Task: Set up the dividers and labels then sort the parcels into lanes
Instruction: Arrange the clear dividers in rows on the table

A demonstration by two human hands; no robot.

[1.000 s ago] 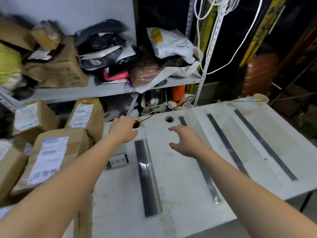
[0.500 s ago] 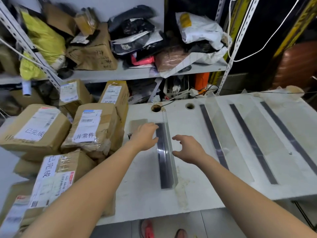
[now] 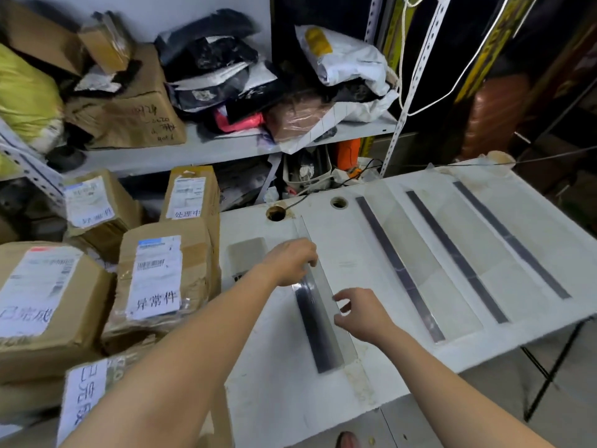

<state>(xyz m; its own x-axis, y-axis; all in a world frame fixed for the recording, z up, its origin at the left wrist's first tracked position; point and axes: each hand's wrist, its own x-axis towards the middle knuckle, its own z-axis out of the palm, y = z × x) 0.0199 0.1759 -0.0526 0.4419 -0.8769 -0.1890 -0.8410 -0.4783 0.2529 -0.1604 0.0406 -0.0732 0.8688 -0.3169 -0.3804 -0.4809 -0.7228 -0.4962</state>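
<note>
The left hand has slid down from the far end of the divider, the end by the hole, to about a third of the way along it. Its fingers are now curled over the top edge of the clear upright wall. The right hand has closed in from well to the right of the hole. It is spread, thumb and fingers apart, with its fingertips at the right face of that wall; touch cannot be told. The divider lies on the table, running from just right of the hole toward the near edge, dark base strip flat and clear wall upright. Its place against the hole looks about unchanged, so the hands seem to be squaring and pressing it down, not carrying it. Three other dividers lie further right of the hole, roughly parallel, so this looks like the last lane wall. A grey label lies just near of the hole, not yet stood up. The parcels are stacked left of the hole, unsorted. Labels and sorting remain.
</note>
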